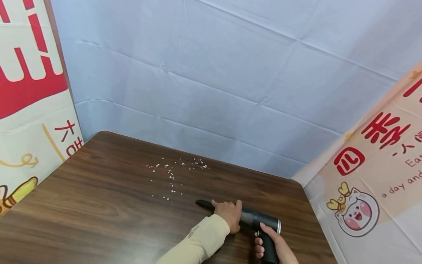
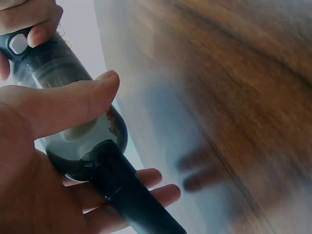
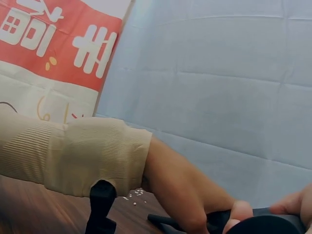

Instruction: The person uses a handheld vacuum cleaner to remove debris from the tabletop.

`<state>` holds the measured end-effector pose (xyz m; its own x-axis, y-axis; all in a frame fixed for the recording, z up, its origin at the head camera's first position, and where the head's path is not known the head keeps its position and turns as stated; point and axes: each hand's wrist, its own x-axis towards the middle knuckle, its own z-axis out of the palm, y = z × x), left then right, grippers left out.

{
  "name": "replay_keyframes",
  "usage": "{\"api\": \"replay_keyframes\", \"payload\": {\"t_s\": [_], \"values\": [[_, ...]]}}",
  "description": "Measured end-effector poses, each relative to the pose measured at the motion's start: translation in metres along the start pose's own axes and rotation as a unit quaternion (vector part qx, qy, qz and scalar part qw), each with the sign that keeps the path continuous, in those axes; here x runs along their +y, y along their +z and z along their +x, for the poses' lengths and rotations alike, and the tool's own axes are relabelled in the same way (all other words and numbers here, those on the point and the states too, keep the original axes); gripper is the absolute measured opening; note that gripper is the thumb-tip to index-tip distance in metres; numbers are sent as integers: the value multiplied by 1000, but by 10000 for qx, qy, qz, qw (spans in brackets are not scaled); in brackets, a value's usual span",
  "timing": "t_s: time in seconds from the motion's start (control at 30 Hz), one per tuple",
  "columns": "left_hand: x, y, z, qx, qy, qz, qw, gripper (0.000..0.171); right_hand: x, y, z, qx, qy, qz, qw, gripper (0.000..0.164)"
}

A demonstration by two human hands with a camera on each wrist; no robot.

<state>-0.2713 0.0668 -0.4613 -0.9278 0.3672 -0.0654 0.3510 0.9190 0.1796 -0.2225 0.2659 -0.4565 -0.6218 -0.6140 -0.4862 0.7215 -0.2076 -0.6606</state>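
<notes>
A black handheld vacuum cleaner (image 1: 260,219) is held low over the brown table, its narrow nozzle (image 1: 203,204) pointing left. My right hand (image 1: 282,245) grips the handle, with the thumb up by the rear of the body. Farther forward, my left hand (image 1: 229,213) holds the front end near the nozzle. In the left wrist view, the left thumb lies across the see-through dust cup (image 2: 73,139), and its fingers pass behind the nozzle base (image 2: 114,180). Small white crumbs (image 1: 171,176) lie scattered on the table beyond the nozzle tip.
The wooden table (image 1: 99,190) has rounded far corners. Behind it hangs a pale blue cloth (image 1: 197,73). Printed banners stand at the left (image 1: 29,95) and right (image 1: 379,176). A cream sleeve (image 3: 87,156) covers the left forearm, with a black strap (image 3: 101,204) beneath it.
</notes>
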Motion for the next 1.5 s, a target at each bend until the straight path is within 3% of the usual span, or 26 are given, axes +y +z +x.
{"api": "replay_keyframes", "payload": {"t_s": [0.23, 0.4, 0.8, 0.97, 1.27, 1.5], "values": [[-8, -4, -2, 274, -177, 35, 9995, 59, -2, 10, 9, 71, -142, 296, 9994, 39], [-9, -1, 0, 377, -123, -26, 9992, 64, 2, 9, 13, 195, -277, 252, 9991, 40], [-3, -4, -4, -132, -171, 129, 9997, 63, -2, 1, 5, -196, 164, -2, 9997, 43], [-10, -2, -6, 13, -336, 152, 9993, 60, -3, 6, 12, -184, 83, 192, 9996, 41], [-34, -2, -10, 440, -644, -293, 9965, 66, -3, 35, 36, 899, -293, 266, 9952, 33], [-51, 0, -9, 614, -695, -429, 9948, 69, 2, 51, 53, 1162, -561, 214, 9914, 33]]}}
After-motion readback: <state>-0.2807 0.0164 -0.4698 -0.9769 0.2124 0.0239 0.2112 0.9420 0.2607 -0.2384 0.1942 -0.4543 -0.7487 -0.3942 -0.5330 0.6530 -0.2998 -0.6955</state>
